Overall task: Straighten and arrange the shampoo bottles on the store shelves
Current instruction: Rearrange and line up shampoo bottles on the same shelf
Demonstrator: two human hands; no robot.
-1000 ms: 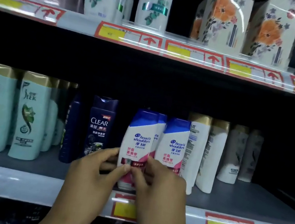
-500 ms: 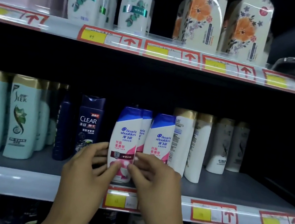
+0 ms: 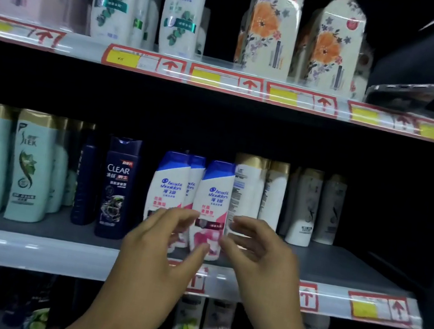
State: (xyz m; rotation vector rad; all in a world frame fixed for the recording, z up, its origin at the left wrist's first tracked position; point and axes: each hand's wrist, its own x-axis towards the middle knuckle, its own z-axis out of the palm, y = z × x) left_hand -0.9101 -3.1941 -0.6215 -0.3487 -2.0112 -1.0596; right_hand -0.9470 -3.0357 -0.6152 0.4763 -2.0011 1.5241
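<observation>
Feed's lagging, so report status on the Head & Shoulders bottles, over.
Both open: left hand and right hand flank right pink bottle. Bottle upright, ungripped. Gold-capped white bottle close on its right.

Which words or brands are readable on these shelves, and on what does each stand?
"CLEAR": dark blue plastic bottle.
"head & shoulders": short white blue-capped bottles.
"head & shoulders": tall white blue-capped bottles.
"SLEK": pale green gold-capped bottles.
Yellow price tags and small label print: too blurred.

Blue-capped white-and-pink shampoo bottle (image 3: 213, 203)
</observation>
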